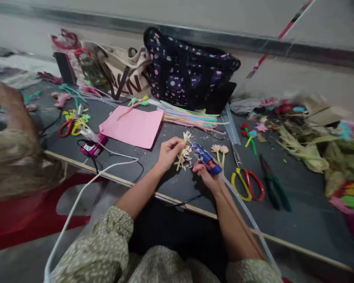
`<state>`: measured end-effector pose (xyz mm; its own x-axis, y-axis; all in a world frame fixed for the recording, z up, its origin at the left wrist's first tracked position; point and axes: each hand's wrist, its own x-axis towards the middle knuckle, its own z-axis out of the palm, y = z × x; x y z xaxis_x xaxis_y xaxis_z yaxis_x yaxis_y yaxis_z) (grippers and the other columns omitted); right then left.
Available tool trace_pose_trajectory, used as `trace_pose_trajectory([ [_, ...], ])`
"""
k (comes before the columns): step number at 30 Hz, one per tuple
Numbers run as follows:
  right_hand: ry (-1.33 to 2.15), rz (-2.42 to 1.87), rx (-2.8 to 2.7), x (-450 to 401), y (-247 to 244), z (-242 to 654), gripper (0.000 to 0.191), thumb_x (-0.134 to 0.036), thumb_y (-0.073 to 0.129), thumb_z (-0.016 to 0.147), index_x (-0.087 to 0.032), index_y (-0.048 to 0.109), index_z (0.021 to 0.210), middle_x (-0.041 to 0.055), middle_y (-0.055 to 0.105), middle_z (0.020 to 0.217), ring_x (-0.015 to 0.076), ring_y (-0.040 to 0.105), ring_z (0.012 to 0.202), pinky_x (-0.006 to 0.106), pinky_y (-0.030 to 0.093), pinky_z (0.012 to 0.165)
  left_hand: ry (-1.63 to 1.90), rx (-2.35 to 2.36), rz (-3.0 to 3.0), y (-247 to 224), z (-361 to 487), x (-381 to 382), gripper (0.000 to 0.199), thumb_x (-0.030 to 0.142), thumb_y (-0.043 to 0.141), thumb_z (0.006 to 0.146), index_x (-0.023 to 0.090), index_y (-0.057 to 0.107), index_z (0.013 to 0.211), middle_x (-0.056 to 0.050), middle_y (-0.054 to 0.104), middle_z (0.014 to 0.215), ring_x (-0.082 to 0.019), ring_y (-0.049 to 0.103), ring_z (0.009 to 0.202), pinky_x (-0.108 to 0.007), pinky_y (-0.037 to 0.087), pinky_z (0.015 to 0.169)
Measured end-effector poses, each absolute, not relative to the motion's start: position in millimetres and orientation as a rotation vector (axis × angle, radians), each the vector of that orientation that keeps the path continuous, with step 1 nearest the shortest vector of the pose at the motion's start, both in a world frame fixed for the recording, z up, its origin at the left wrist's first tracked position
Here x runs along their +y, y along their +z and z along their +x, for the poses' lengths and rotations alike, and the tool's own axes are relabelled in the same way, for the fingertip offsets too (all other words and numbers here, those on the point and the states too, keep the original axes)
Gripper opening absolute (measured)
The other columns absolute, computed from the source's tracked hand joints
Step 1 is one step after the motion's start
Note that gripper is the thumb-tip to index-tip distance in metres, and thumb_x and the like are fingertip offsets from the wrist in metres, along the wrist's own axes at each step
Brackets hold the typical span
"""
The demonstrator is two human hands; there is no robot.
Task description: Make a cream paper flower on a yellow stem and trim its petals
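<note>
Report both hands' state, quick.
Left hand: closed, fingers pinching a pale flower by its stem.
Right hand: closed, holding the blue glue gun.

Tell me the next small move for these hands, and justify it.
I'd probably dab a little glue on the pale flower: the right hand holds the blue glue gun with its tip close by, the left hand pinches the thin stem just below the flower, and loose pale pieces lie on the table between the hands.
</note>
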<state>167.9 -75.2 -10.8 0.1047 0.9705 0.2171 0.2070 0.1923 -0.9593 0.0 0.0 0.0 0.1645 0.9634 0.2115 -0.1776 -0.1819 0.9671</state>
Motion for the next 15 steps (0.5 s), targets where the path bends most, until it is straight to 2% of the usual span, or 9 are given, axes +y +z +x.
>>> trace_pose_trajectory([
  [7, 0.885, -1.283, -1.370, -79.6, -4.2, 168.7, 0.040, -0.061, 0.070, 0.081, -0.021, 0.067, 0.077, -0.0003, 0.068, 0.063, 0.0133, 0.060, 0.048, 0.025, 0.047, 0.049, 1.283, 0.831, 1.267, -1.4, -1.2, -0.9, 0.035, 0.049, 0.070, 0.082, 0.015, 0.069, 0.076, 0.001, 0.057, 0.069, -0.008, 0.044, 0.056, -0.022, 0.039, 0.054],
  [15, 0.837, -1.290, -1.398, -78.7, -8.5, 170.3, 0.039, -0.059, 0.070, 0.081, -0.020, 0.067, 0.077, -0.0007, 0.064, 0.054, 0.0144, 0.059, 0.045, 0.025, 0.047, 0.048, 1.303, 0.805, 1.249, -4.5, -0.4, -0.4, 0.035, 0.049, 0.071, 0.082, 0.015, 0.071, 0.076, 0.000, 0.058, 0.071, -0.007, 0.045, 0.056, -0.022, 0.038, 0.052],
])
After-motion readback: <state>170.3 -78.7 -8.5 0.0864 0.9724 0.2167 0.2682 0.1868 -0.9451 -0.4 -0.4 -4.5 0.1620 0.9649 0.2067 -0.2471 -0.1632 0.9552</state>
